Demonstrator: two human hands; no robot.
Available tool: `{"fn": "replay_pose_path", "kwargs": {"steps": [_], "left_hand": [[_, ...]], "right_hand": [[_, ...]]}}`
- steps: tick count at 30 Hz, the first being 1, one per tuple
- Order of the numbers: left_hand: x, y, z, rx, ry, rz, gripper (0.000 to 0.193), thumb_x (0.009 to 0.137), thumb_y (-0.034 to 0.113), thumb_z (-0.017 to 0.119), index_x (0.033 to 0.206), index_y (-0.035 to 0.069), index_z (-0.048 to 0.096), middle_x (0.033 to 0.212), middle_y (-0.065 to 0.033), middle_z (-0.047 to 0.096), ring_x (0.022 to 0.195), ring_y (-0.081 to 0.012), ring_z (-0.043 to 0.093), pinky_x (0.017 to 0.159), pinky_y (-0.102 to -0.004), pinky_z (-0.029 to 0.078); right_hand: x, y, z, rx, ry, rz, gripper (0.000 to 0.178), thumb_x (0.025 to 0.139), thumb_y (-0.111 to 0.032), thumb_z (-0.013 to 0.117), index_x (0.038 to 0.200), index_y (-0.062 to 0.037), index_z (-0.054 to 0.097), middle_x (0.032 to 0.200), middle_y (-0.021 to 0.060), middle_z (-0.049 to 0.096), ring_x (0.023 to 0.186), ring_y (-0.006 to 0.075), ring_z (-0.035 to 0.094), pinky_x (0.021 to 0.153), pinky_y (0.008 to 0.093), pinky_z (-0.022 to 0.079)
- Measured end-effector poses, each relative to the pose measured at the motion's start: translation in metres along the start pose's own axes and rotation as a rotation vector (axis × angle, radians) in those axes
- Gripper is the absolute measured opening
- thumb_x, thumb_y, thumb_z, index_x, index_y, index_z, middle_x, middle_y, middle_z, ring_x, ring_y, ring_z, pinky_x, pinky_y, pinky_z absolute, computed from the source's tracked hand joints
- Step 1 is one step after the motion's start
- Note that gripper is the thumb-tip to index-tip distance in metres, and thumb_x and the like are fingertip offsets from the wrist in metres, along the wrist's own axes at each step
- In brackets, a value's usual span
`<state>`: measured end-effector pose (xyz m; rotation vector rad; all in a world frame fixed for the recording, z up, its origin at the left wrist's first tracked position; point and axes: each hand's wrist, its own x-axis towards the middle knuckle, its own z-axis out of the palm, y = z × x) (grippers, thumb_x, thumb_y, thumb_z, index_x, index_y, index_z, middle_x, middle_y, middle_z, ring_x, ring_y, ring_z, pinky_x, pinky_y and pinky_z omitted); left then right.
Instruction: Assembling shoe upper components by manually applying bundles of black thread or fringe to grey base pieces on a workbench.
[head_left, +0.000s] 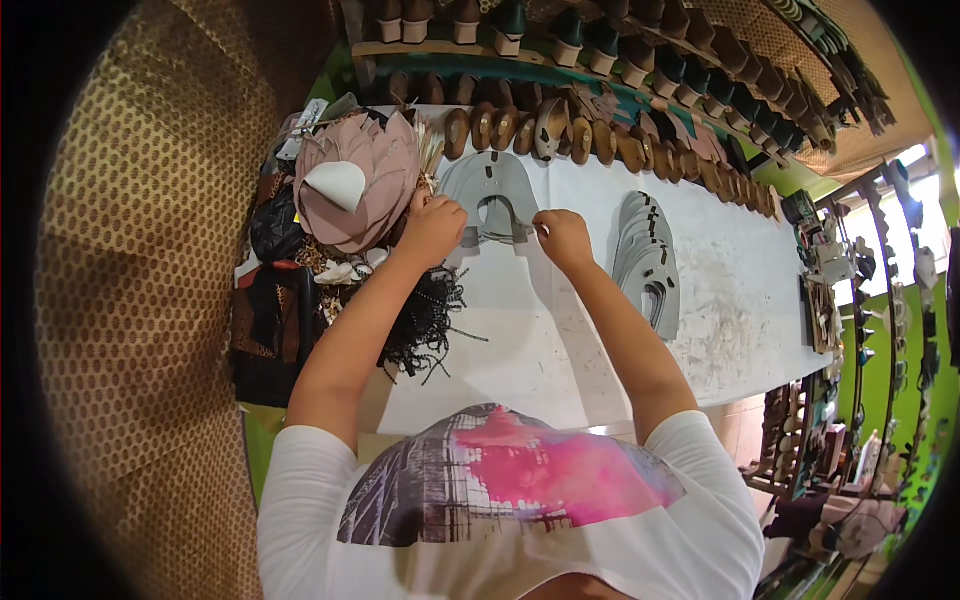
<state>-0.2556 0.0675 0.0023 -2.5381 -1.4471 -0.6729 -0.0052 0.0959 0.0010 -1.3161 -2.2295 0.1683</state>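
Observation:
A fanned stack of grey U-shaped shoe upper pieces (488, 172) lies on the white table before me, small dark marks on its upper part. My left hand (434, 228) is at the stack's left edge, close to the pink pile, with its fingers curled; what they hold is hidden. At the opposite edge my right hand (564, 238) has its fingers pinched at the tip of a grey piece. A second overlapping stack of grey upper pieces (645, 255) lies to the right, beyond my right forearm.
Pink petal-shaped pieces (355, 215) are heaped at left, a white cone-shaped piece (336, 185) on top. Below them hang black beaded strands (425, 325). Brown shoe lasts (505, 128) line the back of the white table (735, 330). Heeled shoes (510, 28) fill racks behind.

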Motion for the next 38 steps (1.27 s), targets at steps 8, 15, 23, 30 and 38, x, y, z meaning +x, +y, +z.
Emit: {"fn": "replay_pose_path", "kwargs": {"steps": [8, 15, 23, 30, 38], "left_hand": [[-0.069, 0.072, -0.047, -0.138, -0.033, 0.106, 0.013, 0.07, 0.014, 0.062, 0.082, 0.012, 0.058, 0.091, -0.0012, 0.058, 0.098, -0.0189, 0.053, 0.093, -0.0456, 0.03], [-0.122, 0.121, -0.054, -0.368, -0.451, 0.181, 0.018, 0.074, 0.027, 0.062, 0.084, 0.013, 0.06, 0.1, -0.0026, 0.059, 0.106, -0.0208, 0.049, 0.095, -0.0441, 0.03], [-0.113, 0.154, 0.034, -0.206, -0.287, -0.154, 0.061, 0.079, 0.033, 0.055, 0.129, 0.002, 0.039, 0.135, -0.0159, 0.037, 0.125, -0.0263, 0.036, 0.106, -0.0487, 0.017], [-0.116, 0.161, 0.045, -0.139, -0.316, -0.237, 0.062, 0.081, 0.028, 0.046, 0.134, 0.0, 0.032, 0.142, -0.0162, 0.027, 0.134, -0.0253, 0.022, 0.107, -0.0528, 0.007], [-0.118, 0.16, 0.042, -0.186, -0.322, -0.254, 0.068, 0.078, 0.027, 0.048, 0.136, 0.0, 0.028, 0.143, -0.0152, 0.025, 0.135, -0.0251, 0.019, 0.106, -0.0555, 0.004]], "right_hand": [[-0.089, -0.024, -0.054, -0.006, -0.28, -0.275, 0.01, 0.069, -0.004, 0.058, 0.077, -0.0092, 0.06, 0.073, 0.0054, 0.062, 0.076, 0.0249, 0.058, 0.074, 0.0374, 0.044], [-0.145, -0.043, -0.087, 0.08, -0.893, -0.046, 0.021, 0.072, -0.027, 0.066, 0.084, -0.0106, 0.065, 0.083, 0.0071, 0.064, 0.084, 0.0252, 0.06, 0.071, 0.038, 0.046], [-0.17, -0.046, 0.002, 0.006, -0.266, -0.022, 0.05, 0.08, -0.035, 0.058, 0.119, -0.0046, 0.049, 0.124, 0.0151, 0.048, 0.112, 0.0321, 0.046, 0.093, 0.0419, 0.038], [-0.159, -0.068, 0.029, -0.08, -0.144, 0.031, 0.054, 0.082, -0.043, 0.05, 0.12, -0.0037, 0.05, 0.122, 0.0108, 0.048, 0.113, 0.0283, 0.044, 0.091, 0.0433, 0.037], [-0.138, -0.078, 0.04, -0.237, -0.187, 0.183, 0.058, 0.08, -0.051, 0.049, 0.119, -0.0082, 0.053, 0.113, 0.0055, 0.051, 0.1, 0.0233, 0.047, 0.079, 0.0423, 0.039]]}}
